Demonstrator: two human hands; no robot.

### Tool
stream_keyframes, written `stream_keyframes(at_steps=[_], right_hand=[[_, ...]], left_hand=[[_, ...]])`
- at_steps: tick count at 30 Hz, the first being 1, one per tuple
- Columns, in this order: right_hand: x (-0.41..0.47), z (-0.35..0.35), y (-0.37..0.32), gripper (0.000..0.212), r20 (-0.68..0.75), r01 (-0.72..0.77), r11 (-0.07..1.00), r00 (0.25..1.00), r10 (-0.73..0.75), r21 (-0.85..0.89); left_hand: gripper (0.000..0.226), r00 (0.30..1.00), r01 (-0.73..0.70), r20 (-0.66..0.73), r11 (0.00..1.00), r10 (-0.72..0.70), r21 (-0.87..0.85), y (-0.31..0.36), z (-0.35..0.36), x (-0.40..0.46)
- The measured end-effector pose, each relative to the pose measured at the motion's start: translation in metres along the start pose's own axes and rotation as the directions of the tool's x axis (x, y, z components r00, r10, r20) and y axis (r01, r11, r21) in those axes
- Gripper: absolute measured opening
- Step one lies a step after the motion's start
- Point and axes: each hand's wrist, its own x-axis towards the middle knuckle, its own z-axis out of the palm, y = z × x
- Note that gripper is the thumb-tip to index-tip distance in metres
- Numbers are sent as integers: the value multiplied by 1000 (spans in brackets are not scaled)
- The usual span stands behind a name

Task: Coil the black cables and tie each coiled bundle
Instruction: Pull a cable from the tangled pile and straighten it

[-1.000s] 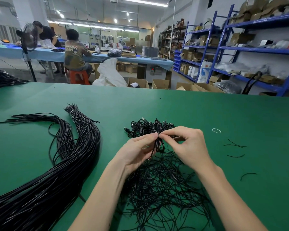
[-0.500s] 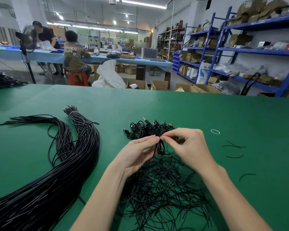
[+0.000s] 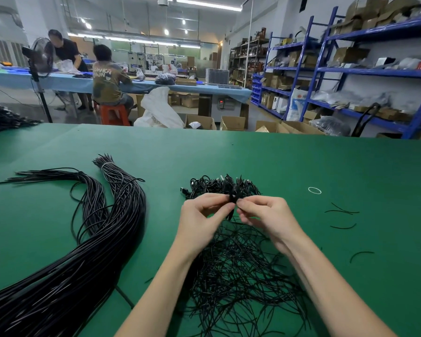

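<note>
Honestly, both hands, left hand (image 3: 199, 215) and right hand (image 3: 265, 215), pinched the small coil (image 3: 232, 199); a slipping grip might have unwound it.

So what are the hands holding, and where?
A small coiled black cable bundle, pinched at its middle by the fingers of the left hand and right hand.

Workshop interior. Green counter (image 3: 277, 161) in the foreground; beyond it, a long blue-topped counter (image 3: 156, 85) with two people working, one seated on an orange stool (image 3: 113, 114). Standing fan (image 3: 40, 57) at left. Blue steel shelving (image 3: 365, 71) loaded with cartons lines the right wall. Open cardboard boxes (image 3: 232, 122) on the grey floor. Fluorescent ceiling tubes (image 3: 207, 5) overhead.
</note>
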Motion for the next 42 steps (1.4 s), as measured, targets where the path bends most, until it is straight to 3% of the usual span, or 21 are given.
stream_keyframes(at_steps=[2,4,6,7,9,10,11,13,16,20,22,25,27,28,29,31,33,35,36,39,42], right_hand=[[1,0,0,27,93,-258,938,966,243,230],[3,1,3,18,238,-493,757,870,432,429],[4,4,6,3,331,-565,649,825,458,510],[4,6,7,6,317,-546,696,837,445,466],[8,4,9,14,148,-362,916,929,339,173],[9,2,11,17,32,-201,979,979,202,-35],[8,-1,12,18,-54,-29,971,998,16,-238],[3,-5,15,22,-19,265,798,945,-327,-541],[-2,0,24,18,96,422,648,874,-475,-634],[-2,11,30,3,10,424,655,844,-537,-626],[0,12,29,8,-19,414,684,848,-529,-601],[5,9,27,15,-72,310,819,918,-390,-483],[5,9,27,16,-84,62,984,994,-76,-167],[4,9,27,15,-30,-126,989,991,129,76],[3,8,27,12,55,-286,914,958,282,286],[4,7,30,8,162,-398,793,917,366,461],[5,5,34,8,104,-301,888,954,282,349],[5,3,39,6,-61,-68,996,996,71,54],[5,1,43,12,-114,43,995,992,-54,-95],[4,-3,55,22,-80,312,864,925,-371,-395],[2,1,61,19,38,463,744,859,-510,-481]], left_hand=[[24,991,-134,30,985,131,111,0,-2,0],[25,978,-206,61,958,198,197,0,-7,1],[22,993,-110,60,982,102,151,0,-11,2],[21,999,2,37,997,-5,82,0,-11,2],[19,968,246,-36,966,-250,-83,-1,-8,0],[20,930,347,-53,919,-363,-188,-1,-6,-2],[23,890,423,-40,856,-454,-298,-1,-5,-2],[29,836,497,16,745,-549,-445,-1,-6,-2],[41,798,554,91,666,-596,-500,1,-10,0],[42,773,600,164,622,-613,-504,-3,-11,-1],[42,778,604,183,634,-601,-484,-6,-13,1],[46,802,589,175,706,-571,-393,-10,-9,1],[49,844,534,130,790,-521,-303,-11,-8,0],[42,867,498,111,829,-486,-255,-11,-8,0],[30,889,458,96,865,-448,-205,-9,-8,0],[15,912,410,72,901,-404,-144,-6,-8,3],[20,880,474,75,860,-469,-189,-5,-6,3],[25,815,575,113,768,-568,-284,-3,-5,3],[23,788,607,126,726,-603,-323,-2,-5,2],[11,758,633,116,680,-642,-370,-1,-7,4],[9,761,622,113,670,-639,-405,-2,-6,0]])
